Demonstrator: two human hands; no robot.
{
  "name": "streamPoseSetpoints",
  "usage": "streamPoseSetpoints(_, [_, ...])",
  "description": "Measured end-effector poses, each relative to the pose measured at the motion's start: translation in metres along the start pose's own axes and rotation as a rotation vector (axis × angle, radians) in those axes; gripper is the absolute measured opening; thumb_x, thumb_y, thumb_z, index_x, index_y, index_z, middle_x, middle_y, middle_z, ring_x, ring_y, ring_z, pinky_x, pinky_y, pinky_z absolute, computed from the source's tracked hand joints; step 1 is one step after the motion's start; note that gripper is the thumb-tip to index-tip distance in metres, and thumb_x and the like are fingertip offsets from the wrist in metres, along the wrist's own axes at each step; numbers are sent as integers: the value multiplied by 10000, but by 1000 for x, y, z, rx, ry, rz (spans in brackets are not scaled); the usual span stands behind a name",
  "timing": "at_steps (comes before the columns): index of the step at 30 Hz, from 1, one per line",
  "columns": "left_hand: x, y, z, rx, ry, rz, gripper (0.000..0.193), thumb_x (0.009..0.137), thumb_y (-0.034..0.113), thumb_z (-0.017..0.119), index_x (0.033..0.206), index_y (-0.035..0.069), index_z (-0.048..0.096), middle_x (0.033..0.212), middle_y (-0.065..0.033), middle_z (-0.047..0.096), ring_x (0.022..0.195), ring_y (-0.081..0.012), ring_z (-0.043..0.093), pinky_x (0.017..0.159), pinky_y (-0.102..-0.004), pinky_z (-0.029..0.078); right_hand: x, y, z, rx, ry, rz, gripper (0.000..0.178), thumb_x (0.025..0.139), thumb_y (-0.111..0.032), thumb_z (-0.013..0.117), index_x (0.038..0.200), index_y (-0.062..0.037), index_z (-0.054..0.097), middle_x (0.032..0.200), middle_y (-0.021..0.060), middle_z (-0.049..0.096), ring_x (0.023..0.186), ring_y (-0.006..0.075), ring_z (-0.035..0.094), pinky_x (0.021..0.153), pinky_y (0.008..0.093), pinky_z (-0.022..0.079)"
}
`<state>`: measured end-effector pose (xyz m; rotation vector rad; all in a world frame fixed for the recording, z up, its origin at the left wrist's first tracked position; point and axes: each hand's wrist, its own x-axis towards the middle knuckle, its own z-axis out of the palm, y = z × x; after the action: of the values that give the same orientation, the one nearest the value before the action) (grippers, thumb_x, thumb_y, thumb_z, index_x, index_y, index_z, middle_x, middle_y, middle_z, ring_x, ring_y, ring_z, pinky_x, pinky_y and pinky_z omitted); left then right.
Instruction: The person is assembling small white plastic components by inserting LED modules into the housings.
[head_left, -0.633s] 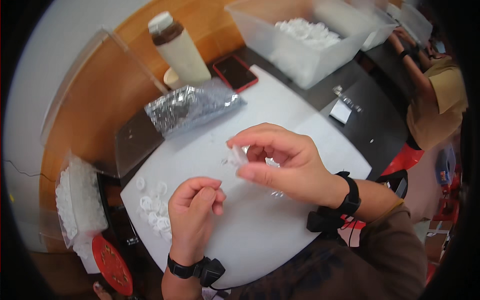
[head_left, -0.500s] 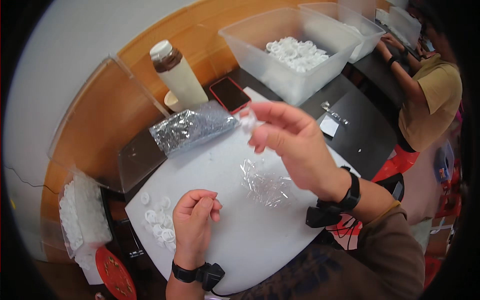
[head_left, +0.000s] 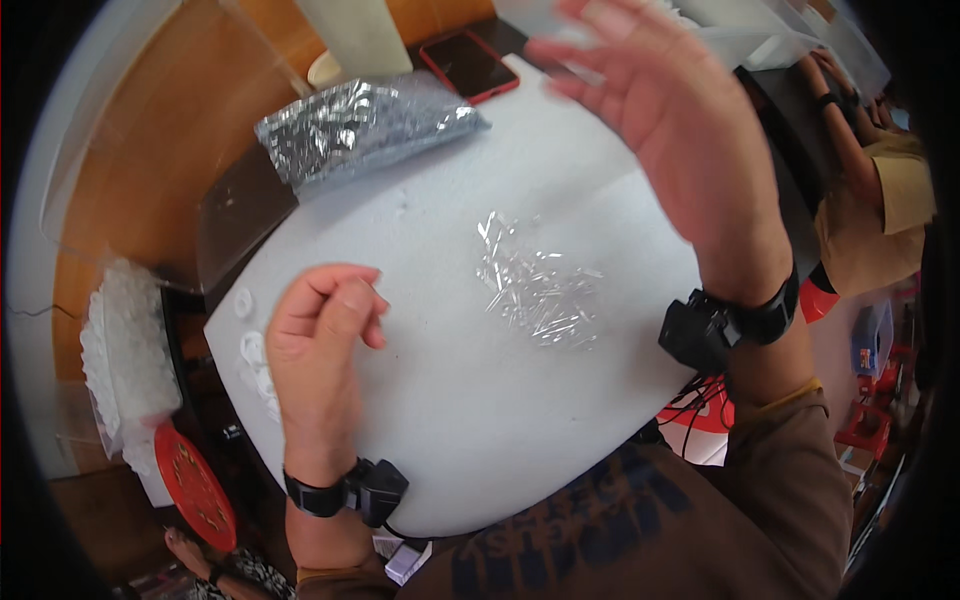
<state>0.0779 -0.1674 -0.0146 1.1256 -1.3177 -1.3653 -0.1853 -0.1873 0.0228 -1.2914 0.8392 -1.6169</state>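
My right hand (head_left: 690, 140) is raised at the upper right with its fingers apart, smeared a little by motion; nothing shows in it. It is over the far right of the white work board (head_left: 450, 430), close to the translucent bin (head_left: 525, 18). My left hand (head_left: 325, 335) hovers above the board's left side, fingers curled and thumb pressed to the index finger; anything inside the pinch is hidden. Between the hands lies a loose heap of small clear sticks (head_left: 540, 295). Several white ring-shaped pieces (head_left: 253, 350) lie beside my left hand, partly covered by it.
Along the board's far edge rest a silver plastic bag (head_left: 370, 125) and a red-edged phone (head_left: 470, 65), with a pale bottle (head_left: 355, 38) behind. To the left stand a clear container of white pieces (head_left: 130, 345) and a red round stool (head_left: 195, 490). Another person (head_left: 870, 190) sits at the right.
My right hand has moved up and right toward the bin, and its fingers have spread; the small white piece it pinched no longer shows. The view has tilted down. My left hand keeps its curl.
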Motion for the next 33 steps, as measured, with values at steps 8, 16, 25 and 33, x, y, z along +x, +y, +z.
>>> streamPoseSetpoints(8, [8, 13, -53, 978, 262, 379, 112, 833, 56, 567, 901, -27, 599, 791, -70, 587, 733, -167, 552, 670, -274, 426, -34, 59, 9, -695, -323, 111, 279, 807, -194, 633, 971, 31, 608, 913, 92, 612, 809, 164, 566, 671, 260, 452])
streamPoseSetpoints(16, [10, -1, -82, 999, 298, 209, 155, 822, 78, 530, 910, -34, 591, 848, -139, 602, 792, -284, 554, 699, -349, 426, -33, 44, 22, -828, -490, 202, 116, 786, -18, 594, 888, 37, 600, 821, 118, 565, 713, 224, 560, 605, 273, 429])
streamPoseSetpoints(25, [11, 10, -73, 1307, 12, 74, 144, 803, 123, 564, 903, 21, 582, 883, -100, 590, 892, -270, 523, 867, -349, 325, -28, 45, 14, -631, -332, 376, 121, 854, -84, 604, 897, 22, 641, 726, -6, 584, 662, 44, 484, 587, 192, 381])
streamPoseSetpoints(33, [11, 3, -58, 1535, -3, 236, 161, 764, 84, 605, 911, 25, 576, 882, -78, 589, 838, -224, 534, 936, -374, 273, -31, 40, 17, -315, -209, 444, 171, 870, -174, 606, 928, -25, 668, 738, -8, 602, 657, 30, 502, 586, 164, 391])
